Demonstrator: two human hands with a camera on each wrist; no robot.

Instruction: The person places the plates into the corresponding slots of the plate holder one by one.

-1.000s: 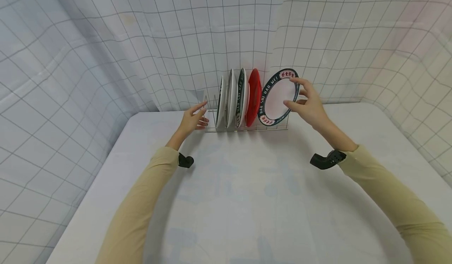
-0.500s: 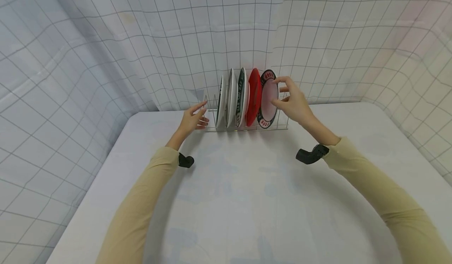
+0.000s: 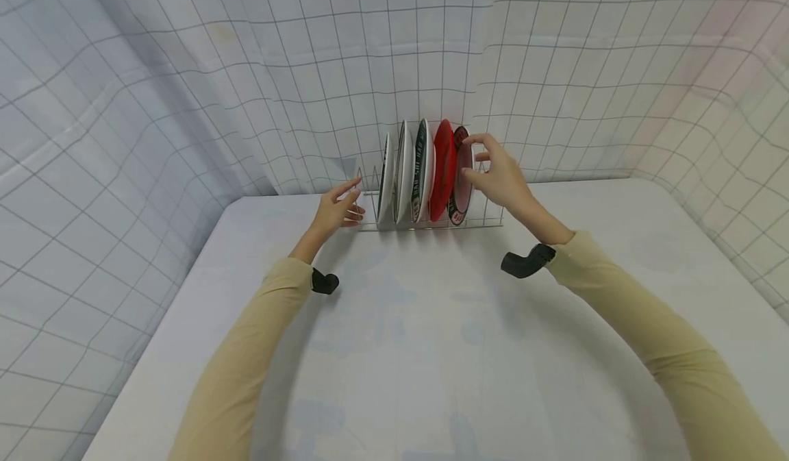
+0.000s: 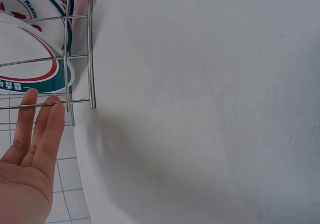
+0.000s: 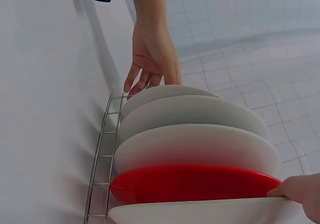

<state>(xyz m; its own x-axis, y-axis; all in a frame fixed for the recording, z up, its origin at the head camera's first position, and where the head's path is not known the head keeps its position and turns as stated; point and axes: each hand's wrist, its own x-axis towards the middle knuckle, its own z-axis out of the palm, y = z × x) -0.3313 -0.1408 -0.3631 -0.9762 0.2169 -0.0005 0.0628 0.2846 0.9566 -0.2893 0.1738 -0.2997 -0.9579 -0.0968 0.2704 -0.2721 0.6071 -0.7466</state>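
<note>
My right hand (image 3: 501, 177) pinches the edge of a white plate (image 3: 464, 185) with a dark patterned rim, thumb on its near face. The plate stands nearly edge-on at the right end of the row, in a wire dish rack (image 3: 490, 225). Left of it leans a red plate (image 3: 442, 173); several white plates (image 5: 195, 144) stand beyond, some with green rims. At the rack's left end, my left hand (image 3: 335, 211) touches the end wires with extended fingers. In the left wrist view these fingers (image 4: 47, 139) rest by the lowest wire, near a green-rimmed plate (image 4: 30, 58).
The rack stands at the back of a white table (image 3: 394, 338). Behind it hangs a white cloth with a grid pattern (image 3: 345, 50), which also closes off both sides. Each wrist carries a black camera mount (image 3: 528, 261).
My right hand has moved left with the patterned plate, turning it from facing forward to nearly edge-on beside the red plate. The left hand has stayed at the rack's end.
</note>
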